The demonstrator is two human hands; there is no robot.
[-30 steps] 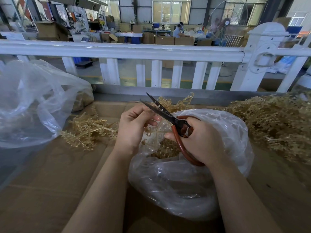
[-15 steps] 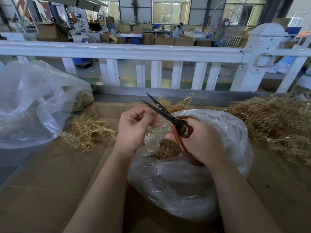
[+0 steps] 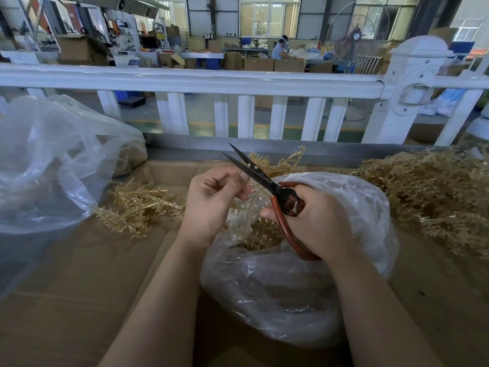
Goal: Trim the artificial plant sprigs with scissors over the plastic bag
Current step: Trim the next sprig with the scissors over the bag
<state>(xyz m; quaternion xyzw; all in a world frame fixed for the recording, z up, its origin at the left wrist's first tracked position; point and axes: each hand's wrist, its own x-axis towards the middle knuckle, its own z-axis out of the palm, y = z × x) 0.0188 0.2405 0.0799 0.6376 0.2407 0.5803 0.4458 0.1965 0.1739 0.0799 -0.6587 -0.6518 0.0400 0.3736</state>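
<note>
My right hand point(image 3: 315, 223) grips red-handled scissors point(image 3: 264, 181), whose dark blades point up and left and stand slightly apart. My left hand point(image 3: 211, 200) pinches a thin pale-gold plastic sprig point(image 3: 247, 205) right beside the blades, above the mouth of a clear plastic bag point(image 3: 291, 295). The bag lies in front of me on the cardboard and holds a heap of gold trimmings point(image 3: 262, 233). Most of the held sprig is hidden by my fingers.
A big pile of gold sprigs point(image 3: 428, 197) lies to the right, a smaller bunch point(image 3: 140, 207) to the left. A large clear bag point(image 3: 50, 165) fills the left side. A white railing point(image 3: 190, 80) runs along the table's far edge above the cardboard surface point(image 3: 79, 300).
Both hands have stayed over the bag. My left fingers have shifted slightly on the sprig by the blades; the scissors keep the same angle.
</note>
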